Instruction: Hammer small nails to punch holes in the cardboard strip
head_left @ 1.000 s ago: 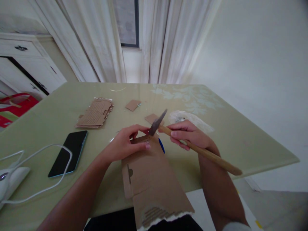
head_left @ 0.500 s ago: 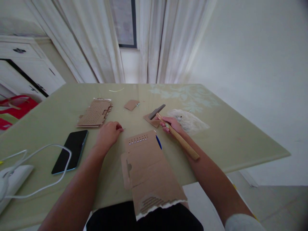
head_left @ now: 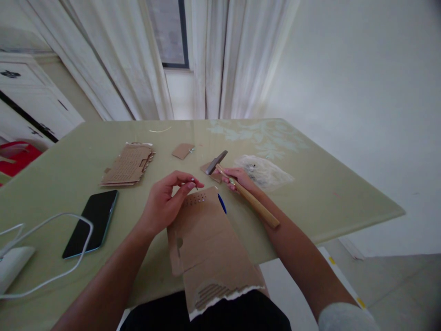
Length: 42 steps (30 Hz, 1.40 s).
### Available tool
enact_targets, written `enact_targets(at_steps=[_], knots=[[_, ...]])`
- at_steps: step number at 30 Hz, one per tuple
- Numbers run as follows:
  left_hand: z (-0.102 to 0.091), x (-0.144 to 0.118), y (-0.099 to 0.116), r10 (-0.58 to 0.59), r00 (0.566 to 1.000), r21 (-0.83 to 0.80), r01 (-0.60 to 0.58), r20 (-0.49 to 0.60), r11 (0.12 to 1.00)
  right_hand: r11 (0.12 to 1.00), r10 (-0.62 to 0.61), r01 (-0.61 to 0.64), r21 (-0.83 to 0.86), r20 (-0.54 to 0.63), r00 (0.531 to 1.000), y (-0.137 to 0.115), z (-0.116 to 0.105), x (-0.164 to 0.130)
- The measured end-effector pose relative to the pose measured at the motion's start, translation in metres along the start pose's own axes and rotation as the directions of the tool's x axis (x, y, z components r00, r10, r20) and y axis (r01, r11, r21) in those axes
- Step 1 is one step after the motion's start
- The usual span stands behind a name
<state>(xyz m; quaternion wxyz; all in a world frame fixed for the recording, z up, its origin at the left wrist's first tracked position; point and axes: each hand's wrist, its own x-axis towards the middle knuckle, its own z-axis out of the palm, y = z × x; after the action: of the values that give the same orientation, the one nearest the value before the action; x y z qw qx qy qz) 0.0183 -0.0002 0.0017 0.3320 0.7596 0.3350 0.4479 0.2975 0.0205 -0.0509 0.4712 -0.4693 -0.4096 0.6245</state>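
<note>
Just below the fingertips of the left hand (head_left: 165,204) lies a long cardboard sheet (head_left: 206,243), its near torn end hanging over the table edge toward the person and its far end showing a short row of small holes or nail heads. That hand hovers over the sheet's far left corner with thumb and forefinger pinched together on a small thin nail (head_left: 196,185), the other fingers loosely curled; the nail's tip points down just above the row of dots, and whether it touches the cardboard cannot be told. To the right of that hand, near but apart from it, the right hand (head_left: 237,177) is closed around the wooden handle of a hammer (head_left: 241,188) close up under the grey head, which points away and to the left over a small brown cardboard scrap (head_left: 212,172); the handle runs back along the forearm. Between the two hands a blue pen (head_left: 222,203) peeks out from under the sheet's right edge. Beyond the right hand sits a crumpled clear plastic bag (head_left: 263,169). Farther left of the left hand are a stack of perforated cardboard pieces (head_left: 127,164), a dark phone (head_left: 91,223) lying flat, and a white cable (head_left: 51,248) on the green table (head_left: 327,193).
</note>
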Motion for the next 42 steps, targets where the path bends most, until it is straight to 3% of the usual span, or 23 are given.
enact_targets(at_steps=[6, 13, 23, 31, 37, 40, 42], knots=[[0.006, -0.002, 0.007, 0.073, 0.994, 0.139, -0.083, 0.077, 0.987, 1.0, 0.002, -0.002, -0.006, 0.003, 1.0, 0.002, -0.001, 0.002], [0.006, -0.002, 0.005, 0.036, 0.99, 0.167, -0.058, 0.133, 0.984, 1.0, 0.001, 0.0, -0.017, 0.009, 1.0, 0.0, 0.0, 0.0], [0.007, -0.004, 0.002, -0.01, 0.99, 0.169, -0.015, 0.144, 0.986, 0.998, -0.036, 0.037, -0.042, 0.04, 0.999, -0.001, 0.0, -0.001], [0.008, -0.004, 0.003, 0.03, 0.99, 0.172, -0.054, 0.139, 0.984, 0.994, -0.074, 0.077, -0.078, 0.042, 0.996, -0.002, 0.002, -0.003], [0.011, -0.003, 0.002, 0.08, 0.988, 0.192, -0.105, 0.135, 0.976, 0.977, -0.176, 0.182, -0.11, 0.06, 0.983, -0.037, 0.016, -0.036], [0.012, -0.002, 0.0, 0.1, 0.985, 0.191, -0.125, 0.138, 0.974, 0.927, -0.265, 0.285, -0.242, 0.112, 0.958, -0.069, 0.03, -0.068], [0.013, -0.003, -0.001, 0.104, 0.984, 0.178, -0.129, 0.142, 0.976, 0.874, -0.24, 0.303, -0.38, 0.202, 0.949, -0.091, 0.039, -0.091]])
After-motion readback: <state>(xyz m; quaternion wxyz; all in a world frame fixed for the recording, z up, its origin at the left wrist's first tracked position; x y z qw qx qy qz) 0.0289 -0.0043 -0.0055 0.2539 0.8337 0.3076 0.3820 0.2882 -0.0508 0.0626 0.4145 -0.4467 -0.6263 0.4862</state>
